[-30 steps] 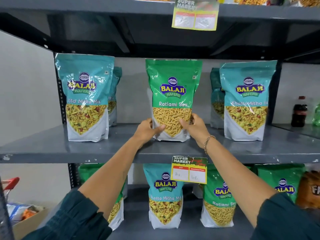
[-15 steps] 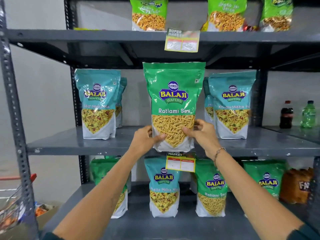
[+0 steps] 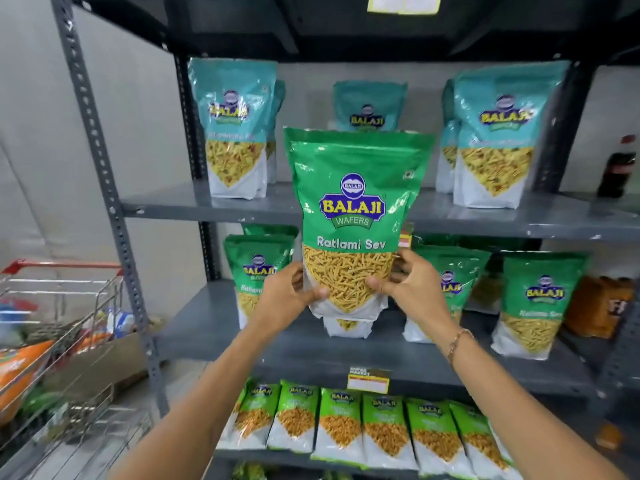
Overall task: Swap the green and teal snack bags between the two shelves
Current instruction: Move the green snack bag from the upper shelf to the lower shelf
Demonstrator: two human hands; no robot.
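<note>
I hold a green Ratlami Sev bag [image 3: 353,209] upright in front of the shelves. My left hand [image 3: 287,297] grips its lower left corner and my right hand [image 3: 412,285] its lower right corner. Teal bags stand on the upper shelf [image 3: 207,206]: one at the left [image 3: 233,126], one at the back middle [image 3: 369,105], one at the right [image 3: 498,133]. On the lower shelf [image 3: 214,327] stand green bags at the left [image 3: 258,271] and right [image 3: 540,299]. Directly behind the held bag only the bottom of another bag [image 3: 348,327] shows; its colour is hidden.
A metal shopping cart [image 3: 59,327] with a red handle and goods stands at the left. Small green snack bags [image 3: 346,424] fill the bottom shelf. A dark cola bottle [image 3: 618,168] stands at the far right. A perforated grey shelf post [image 3: 104,188] rises at the left.
Both hands have lifted the green bag off the upper shelf and brought it down and toward me, level with the lower shelf. The camera has tilted downward.
</note>
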